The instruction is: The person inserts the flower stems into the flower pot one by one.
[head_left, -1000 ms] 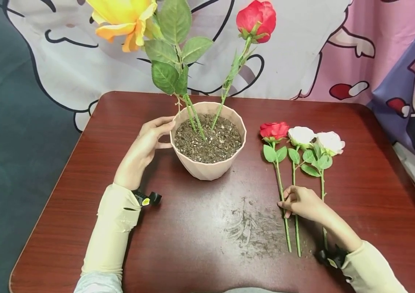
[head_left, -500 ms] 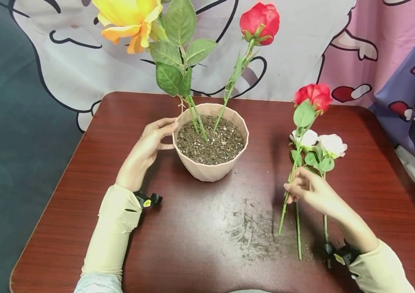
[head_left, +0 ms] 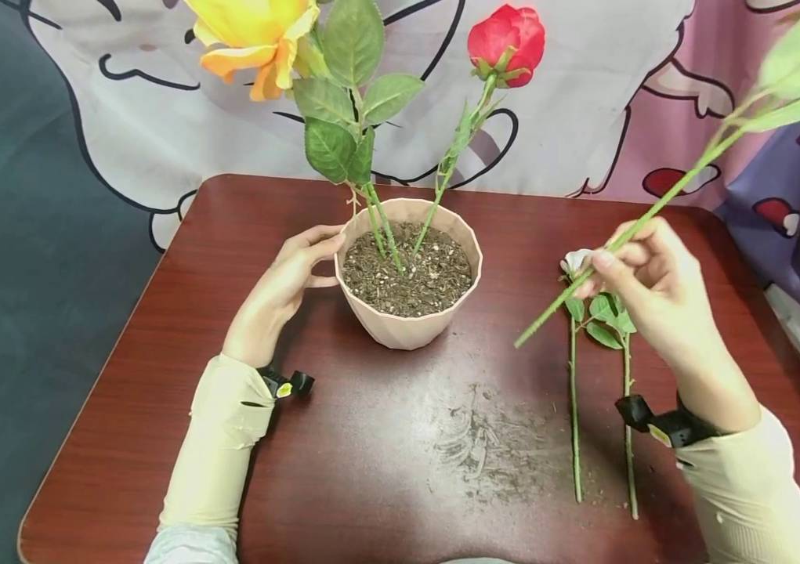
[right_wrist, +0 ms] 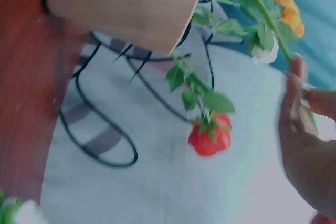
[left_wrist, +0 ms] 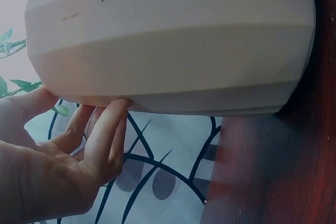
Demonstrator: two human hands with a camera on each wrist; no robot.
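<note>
Here, at the left, the left hand (head_left: 283, 278) rests its fingers, extended rather than wrapped, against the side of a pale faceted pot (head_left: 403, 329) standing on the counter (head_left: 343, 470). From its soil (head_left: 435, 278) rise a yellow flower (head_left: 255, 43) and, farther right, a red flower (head_left: 507, 47). Dark smudges (head_left: 480, 442) mark the counter in front. Next, two green stems (head_left: 574, 407) lie side by side, one white bloom (head_left: 574, 262) partly visible. Above them, the right hand (head_left: 660, 290) pinches a leafy stem (head_left: 678, 186) between thumb and fingers, tilted, its bare end pointing down toward the left, clear of the counter.
</note>
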